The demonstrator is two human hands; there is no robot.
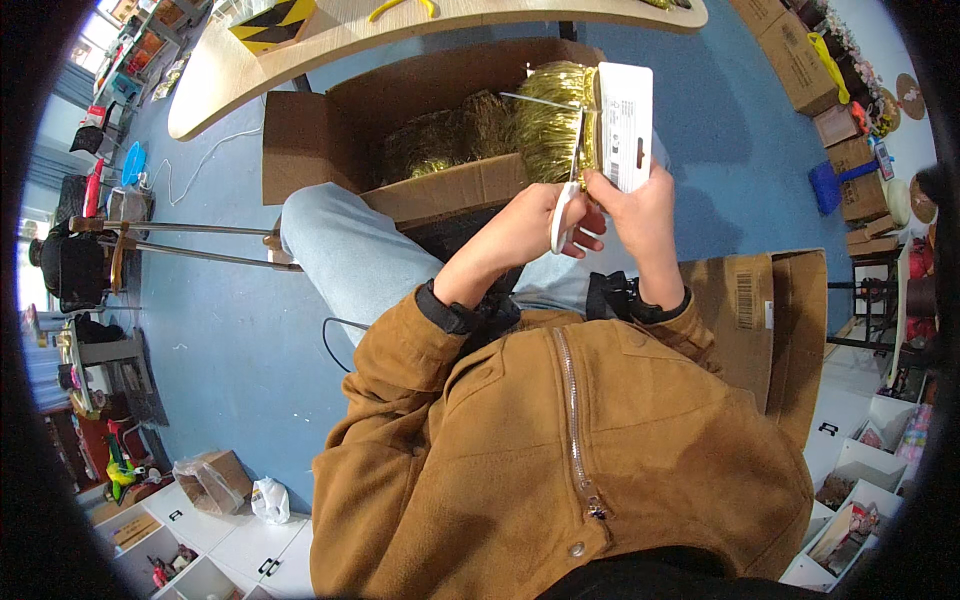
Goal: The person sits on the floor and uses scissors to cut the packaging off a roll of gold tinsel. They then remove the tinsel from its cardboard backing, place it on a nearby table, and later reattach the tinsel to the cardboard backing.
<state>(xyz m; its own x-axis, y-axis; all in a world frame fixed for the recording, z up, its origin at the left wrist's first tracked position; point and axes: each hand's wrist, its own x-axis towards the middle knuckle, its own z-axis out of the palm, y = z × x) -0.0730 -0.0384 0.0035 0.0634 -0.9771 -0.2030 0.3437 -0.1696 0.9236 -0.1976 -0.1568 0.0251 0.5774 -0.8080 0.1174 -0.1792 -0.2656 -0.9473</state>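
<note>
My left hand [537, 226] is closed on a pair of scissors [559, 222] with white handles. Their metal blade points away from me, along the inner edge of a white hang card [627, 125]. My right hand [638, 208] grips that card at its near end, fingers close to the scissors. Shiny gold tinsel [553, 122] fans out from the card's left side. A thin pale strip lies across the tinsel; I cannot tell whether it is part of the scissors. Below and left stands an open cardboard box [455, 190] with more gold tinsel [437, 140] inside.
Beyond the box is a light wooden table [480, 17] with a black-and-yellow striped box [275, 25] and a yellow curved item [403, 7]. Another cardboard box [735, 305] stands by my right side. Metal legs [190, 227] extend to the left. White cabinets [240, 545] are behind me.
</note>
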